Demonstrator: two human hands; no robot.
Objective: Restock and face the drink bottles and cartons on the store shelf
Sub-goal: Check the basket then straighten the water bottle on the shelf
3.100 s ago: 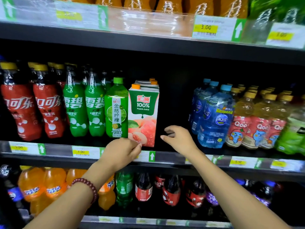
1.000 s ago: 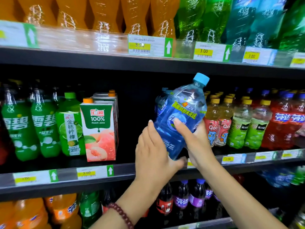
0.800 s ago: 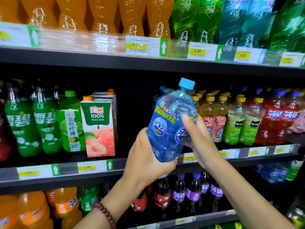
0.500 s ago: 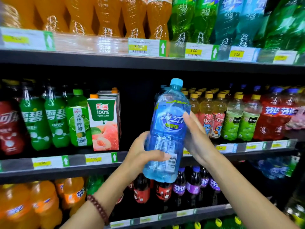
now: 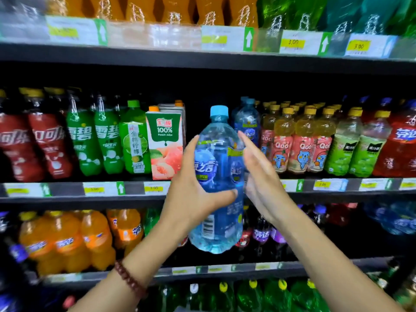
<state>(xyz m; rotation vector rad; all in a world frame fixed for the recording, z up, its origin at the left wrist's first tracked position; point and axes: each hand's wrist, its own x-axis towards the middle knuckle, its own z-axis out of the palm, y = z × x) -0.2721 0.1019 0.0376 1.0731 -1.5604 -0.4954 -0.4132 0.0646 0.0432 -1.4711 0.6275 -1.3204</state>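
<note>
The blue water bottle point(image 5: 217, 176) stands upright, gripped by the left hand point(image 5: 193, 188); the right hand point(image 5: 258, 174), fingers straight, is just beside it.

Black metal shelving point(image 5: 202, 61) in tiers; price-tag strips point(image 5: 225, 38) along each edge; dark back panel point(image 5: 202, 86).

Bright even store light; shelf recesses dark; glare on top-shelf bottles point(image 5: 243, 12); motion blur, wide-angle bending at edges
</note>
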